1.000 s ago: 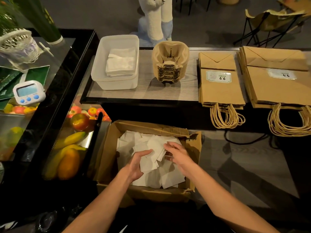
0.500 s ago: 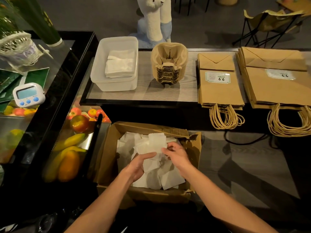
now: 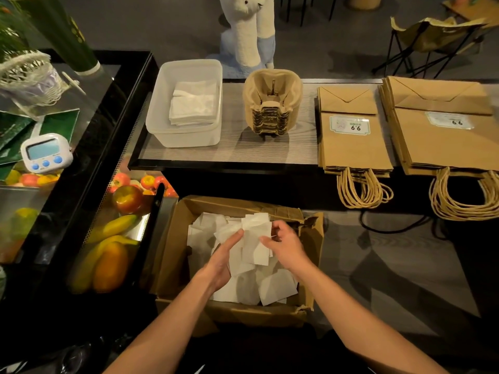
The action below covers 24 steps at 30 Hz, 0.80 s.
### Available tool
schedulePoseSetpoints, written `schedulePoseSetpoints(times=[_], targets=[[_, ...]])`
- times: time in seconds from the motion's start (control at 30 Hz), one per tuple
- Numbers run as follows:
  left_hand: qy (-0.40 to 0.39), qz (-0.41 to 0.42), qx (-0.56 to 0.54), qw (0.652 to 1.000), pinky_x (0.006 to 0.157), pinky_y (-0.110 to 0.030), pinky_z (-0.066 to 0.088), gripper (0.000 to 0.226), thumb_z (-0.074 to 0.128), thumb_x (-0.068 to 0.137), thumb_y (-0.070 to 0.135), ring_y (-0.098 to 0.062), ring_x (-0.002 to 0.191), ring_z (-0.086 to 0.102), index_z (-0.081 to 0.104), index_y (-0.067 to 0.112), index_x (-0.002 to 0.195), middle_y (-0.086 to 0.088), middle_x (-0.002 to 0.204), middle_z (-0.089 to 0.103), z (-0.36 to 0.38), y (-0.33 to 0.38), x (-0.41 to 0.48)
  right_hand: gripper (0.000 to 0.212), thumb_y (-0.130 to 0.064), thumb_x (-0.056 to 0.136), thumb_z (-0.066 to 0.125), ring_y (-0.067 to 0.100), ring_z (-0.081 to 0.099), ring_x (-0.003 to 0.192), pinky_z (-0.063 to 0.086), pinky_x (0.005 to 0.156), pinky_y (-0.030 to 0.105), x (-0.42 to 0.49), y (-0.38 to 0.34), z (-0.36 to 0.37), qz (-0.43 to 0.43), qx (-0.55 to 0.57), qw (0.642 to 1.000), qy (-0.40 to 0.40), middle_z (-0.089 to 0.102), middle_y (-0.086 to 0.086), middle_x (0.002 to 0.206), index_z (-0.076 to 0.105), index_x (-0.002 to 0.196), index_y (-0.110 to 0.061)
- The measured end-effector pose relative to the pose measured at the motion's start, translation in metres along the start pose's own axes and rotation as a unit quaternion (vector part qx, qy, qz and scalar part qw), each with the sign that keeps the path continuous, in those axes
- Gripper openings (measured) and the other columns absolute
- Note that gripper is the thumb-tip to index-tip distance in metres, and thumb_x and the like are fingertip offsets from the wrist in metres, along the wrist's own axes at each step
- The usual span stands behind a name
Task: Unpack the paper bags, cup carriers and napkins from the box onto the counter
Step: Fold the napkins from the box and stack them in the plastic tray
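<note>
The napkins [image 3: 244, 255] are judged very light, limp and easily scattered; a sheaf should be squared and clamped across its flat faces, not lifted by one corner. They lie loose in the cardboard box [image 3: 172, 268] below the counter [image 3: 232, 151], one bunch held between both hands. The left hand [image 3: 221, 259] is laid flat-fingered against the bunch's side; the right hand [image 3: 287, 247] is curled, pinching the opposite edge. On the counter, a clear plastic tub [image 3: 158, 114] holds a folded napkin stack [image 3: 194, 103]; nested cup carriers [image 3: 271, 103] and two piles of paper bags [image 3: 353, 149] are set alongside.
</note>
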<state>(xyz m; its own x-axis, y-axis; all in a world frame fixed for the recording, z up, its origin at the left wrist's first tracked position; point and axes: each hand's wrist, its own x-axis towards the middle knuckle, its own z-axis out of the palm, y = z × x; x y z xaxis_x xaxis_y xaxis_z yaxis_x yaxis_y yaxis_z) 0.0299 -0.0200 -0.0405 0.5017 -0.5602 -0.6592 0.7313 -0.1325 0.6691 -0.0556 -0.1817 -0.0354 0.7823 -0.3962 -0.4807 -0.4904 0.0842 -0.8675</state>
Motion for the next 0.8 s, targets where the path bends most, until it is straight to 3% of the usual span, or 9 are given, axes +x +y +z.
schedulePoseSetpoints(times=[0.1,0.2,0.3,0.4,0.5,0.6,0.73,0.8], targets=[[0.022,0.006,0.014,1.000,0.095,-0.043,0.057,0.058,0.068,0.087,0.057,-0.027,0.115,0.068,0.063,0.026,0.136,-0.006,0.124,0.072,0.002,-0.003,0.001,0.024,-0.023,0.097,0.066,0.010,0.064,0.101,0.056,0.073,0.023,-0.006,-0.005,0.000,-0.051,-0.031,0.997,0.041,0.064,-0.009,0.114,0.056,0.118,-0.030],[0.021,0.009,-0.005,1.000,0.102,-0.045,0.052,0.051,0.056,0.095,0.054,-0.028,0.118,0.068,0.064,0.022,0.133,-0.008,0.124,0.073,0.007,-0.001,-0.002,0.026,-0.020,0.098,0.063,0.002,0.058,0.097,0.050,0.077,0.019,-0.012,-0.011,0.000,-0.135,-0.171,0.973,0.082,0.058,-0.015,0.109,0.054,0.121,-0.030],[-0.014,0.003,-0.018,1.000,0.106,-0.043,0.050,0.051,0.047,0.099,0.051,-0.027,0.124,0.065,0.061,0.019,0.136,-0.013,0.131,0.069,0.012,0.000,-0.004,0.033,-0.025,0.096,0.064,0.000,0.059,0.086,0.047,0.074,0.017,-0.017,-0.017,0.012,-0.184,-0.275,0.943,0.023,0.058,-0.015,0.102,0.048,0.124,-0.032],[-0.006,-0.004,-0.025,1.000,0.101,-0.041,0.053,0.059,0.050,0.097,0.057,-0.029,0.119,0.067,0.066,0.011,0.131,-0.017,0.128,0.069,0.017,0.001,-0.004,0.044,-0.039,0.095,0.065,0.004,0.063,0.089,0.053,0.075,0.018,-0.022,-0.012,0.024,-0.167,-0.235,0.957,-0.029,0.061,-0.014,0.106,0.039,0.131,-0.037],[0.011,-0.024,-0.046,0.999,0.116,-0.051,0.041,0.073,0.052,0.093,0.068,-0.033,0.126,0.063,0.058,0.013,0.141,-0.018,0.133,0.066,0.015,0.000,0.000,0.040,-0.040,0.098,0.060,0.003,0.061,0.092,0.049,0.069,0.014,-0.023,-0.016,0.022,-0.121,-0.145,0.982,-0.004,0.058,-0.018,0.107,0.041,0.133,-0.034],[0.034,-0.029,-0.053,0.998,0.113,-0.052,0.045,0.073,0.046,0.091,0.075,-0.029,0.121,0.067,0.056,0.022,0.142,-0.012,0.130,0.070,0.013,0.001,0.003,0.047,-0.042,0.098,0.060,0.002,0.055,0.103,0.041,0.077,0.013,-0.015,-0.018,0.013,-0.100,-0.211,0.971,0.041,0.054,-0.018,0.117,0.042,0.140,-0.032],[0.008,-0.040,-0.069,0.997,0.112,-0.052,0.045,0.072,0.036,0.094,0.074,-0.030,0.122,0.066,0.060,0.022,0.137,-0.013,0.130,0.070,0.014,0.002,0.000,0.068,-0.055,0.088,0.069,0.004,0.041,0.112,0.042,0.093,0.025,-0.011,-0.019,0.012,-0.088,-0.260,0.962,0.002,0.040,-0.014,0.134,0.039,0.145,-0.034],[-0.002,-0.047,-0.075,0.996,0.114,-0.053,0.042,0.068,0.037,0.097,0.070,-0.033,0.125,0.064,0.062,0.020,0.136,-0.016,0.132,0.068,0.016,0.004,-0.002,0.063,-0.049,0.088,0.073,0.007,0.048,0.113,0.048,0.091,0.026,-0.008,-0.014,0.014,-0.071,-0.240,0.968,-0.015,0.044,-0.012,0.135,0.045,0.142,-0.034]])
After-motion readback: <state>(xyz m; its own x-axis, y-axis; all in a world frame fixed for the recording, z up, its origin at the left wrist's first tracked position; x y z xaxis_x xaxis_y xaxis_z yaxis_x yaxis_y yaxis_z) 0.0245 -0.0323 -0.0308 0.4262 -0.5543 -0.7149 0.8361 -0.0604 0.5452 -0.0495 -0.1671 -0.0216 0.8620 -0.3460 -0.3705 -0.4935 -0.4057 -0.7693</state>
